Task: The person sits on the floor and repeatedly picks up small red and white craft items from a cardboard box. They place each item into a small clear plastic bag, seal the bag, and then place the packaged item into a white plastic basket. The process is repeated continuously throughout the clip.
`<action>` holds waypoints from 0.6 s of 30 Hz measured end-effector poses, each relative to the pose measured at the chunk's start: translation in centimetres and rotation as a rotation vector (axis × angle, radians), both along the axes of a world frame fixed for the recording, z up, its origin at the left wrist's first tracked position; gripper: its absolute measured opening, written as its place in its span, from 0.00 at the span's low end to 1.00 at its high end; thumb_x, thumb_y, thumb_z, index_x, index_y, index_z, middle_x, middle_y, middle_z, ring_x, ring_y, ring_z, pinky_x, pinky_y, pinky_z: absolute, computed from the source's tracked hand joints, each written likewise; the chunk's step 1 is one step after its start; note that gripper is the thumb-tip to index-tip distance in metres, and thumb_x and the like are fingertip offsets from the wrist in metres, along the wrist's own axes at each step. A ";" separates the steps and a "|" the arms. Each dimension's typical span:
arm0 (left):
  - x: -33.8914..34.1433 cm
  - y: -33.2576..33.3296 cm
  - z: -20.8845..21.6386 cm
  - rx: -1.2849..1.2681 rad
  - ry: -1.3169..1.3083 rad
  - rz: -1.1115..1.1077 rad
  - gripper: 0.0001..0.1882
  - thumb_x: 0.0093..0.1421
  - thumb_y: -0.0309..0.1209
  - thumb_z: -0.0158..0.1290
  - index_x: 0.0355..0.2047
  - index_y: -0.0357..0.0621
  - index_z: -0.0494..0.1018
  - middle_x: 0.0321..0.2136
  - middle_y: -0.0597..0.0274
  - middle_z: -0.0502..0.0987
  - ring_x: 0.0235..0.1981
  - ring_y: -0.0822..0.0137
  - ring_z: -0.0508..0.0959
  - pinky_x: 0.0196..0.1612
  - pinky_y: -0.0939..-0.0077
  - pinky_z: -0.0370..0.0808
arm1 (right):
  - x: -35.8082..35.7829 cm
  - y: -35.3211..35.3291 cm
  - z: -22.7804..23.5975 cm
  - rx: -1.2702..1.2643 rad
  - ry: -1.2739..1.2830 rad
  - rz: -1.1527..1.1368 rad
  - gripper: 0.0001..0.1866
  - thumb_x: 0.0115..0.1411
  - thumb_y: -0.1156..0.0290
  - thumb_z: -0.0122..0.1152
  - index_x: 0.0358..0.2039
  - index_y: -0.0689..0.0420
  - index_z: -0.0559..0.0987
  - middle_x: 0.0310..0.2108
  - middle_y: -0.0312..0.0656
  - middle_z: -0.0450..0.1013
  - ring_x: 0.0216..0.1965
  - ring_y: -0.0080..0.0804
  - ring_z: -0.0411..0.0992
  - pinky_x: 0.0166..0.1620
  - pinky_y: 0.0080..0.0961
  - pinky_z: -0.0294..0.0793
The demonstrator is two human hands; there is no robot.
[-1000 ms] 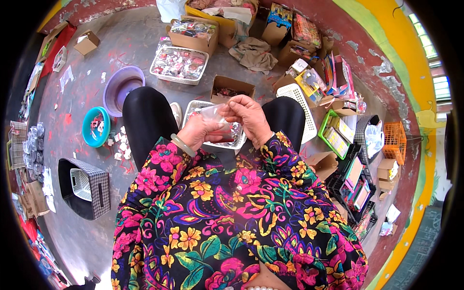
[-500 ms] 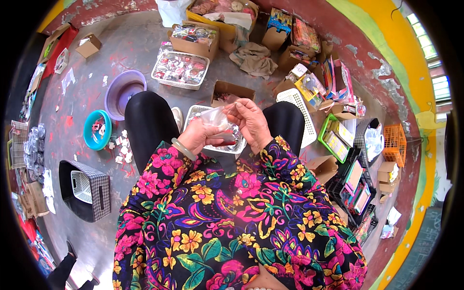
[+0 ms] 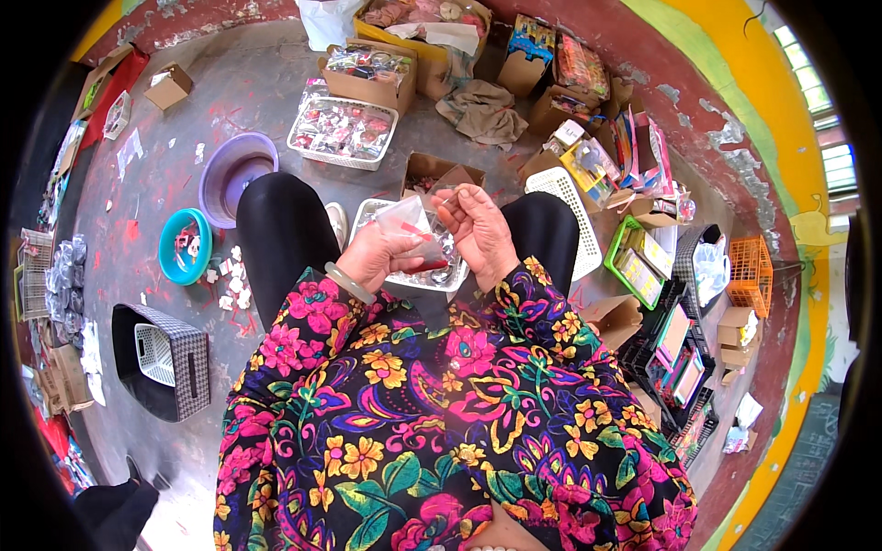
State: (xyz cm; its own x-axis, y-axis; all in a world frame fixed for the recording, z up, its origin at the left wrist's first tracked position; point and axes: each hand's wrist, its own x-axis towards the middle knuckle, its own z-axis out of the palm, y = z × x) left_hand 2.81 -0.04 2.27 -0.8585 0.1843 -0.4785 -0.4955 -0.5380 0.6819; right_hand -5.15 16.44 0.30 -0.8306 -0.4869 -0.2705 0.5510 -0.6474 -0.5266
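Grey flr (image 3: 262,87) w/ purple basin (image 3: 219,185), teal basin (image 3: 167,250), wht scraps (image 3: 243,299), brn cloth (image 3: 480,112), sm. cardbd box (image 3: 172,92).

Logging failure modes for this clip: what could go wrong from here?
1. The left hand grips a thin clear bag at one end; it might slip into the white basket below, among other clear-wrapped items.
2. That basket sits between the knees; a leg shift could jolt it.
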 end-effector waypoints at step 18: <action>-0.1 -0.8 -0.9 0.058 0.080 0.220 0.16 0.56 0.21 0.47 0.46 0.35 0.64 0.38 0.58 0.73 0.39 0.68 0.75 0.36 0.79 0.77 | -2.2 2.3 1.4 0.035 0.032 0.021 0.12 0.58 0.61 0.53 0.29 0.58 0.73 0.23 0.40 0.72 0.23 0.25 0.70 0.26 0.16 0.69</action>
